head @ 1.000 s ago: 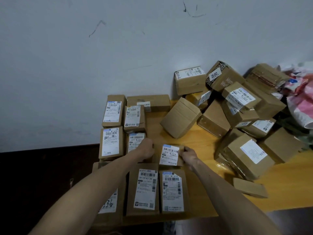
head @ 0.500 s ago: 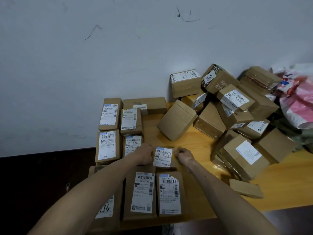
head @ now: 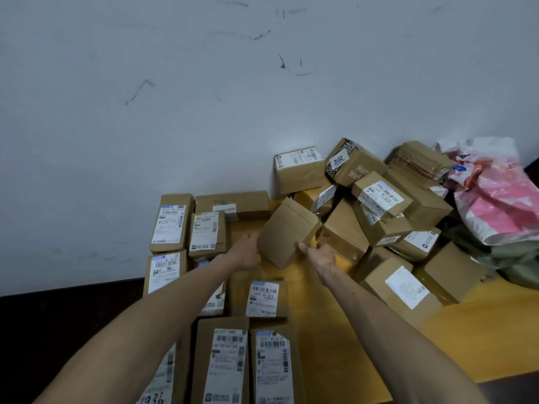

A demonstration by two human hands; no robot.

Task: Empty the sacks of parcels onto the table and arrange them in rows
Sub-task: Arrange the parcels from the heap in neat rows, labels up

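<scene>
One parcel done: labelled parcel (head: 264, 298) sits released in its row, 6 o'clock | left hand (head: 245, 253), right hand (head: 319, 253), fingers loose, now flank tilted plain box (head: 287, 231), 12 o'clock on bench (head: 481, 330) | heap (head: 379, 205) waits, 2 o'clock.

table (head: 481, 339): yellowish wood top, back edge against the wall
wall (head: 204, 112): pale grey-white, plain, rising behind the table
scuff marks (head: 140, 90): dark scratches on the wall, high above the table
floor (head: 58, 330): dark, left of the table
light: dim, soft
</scene>
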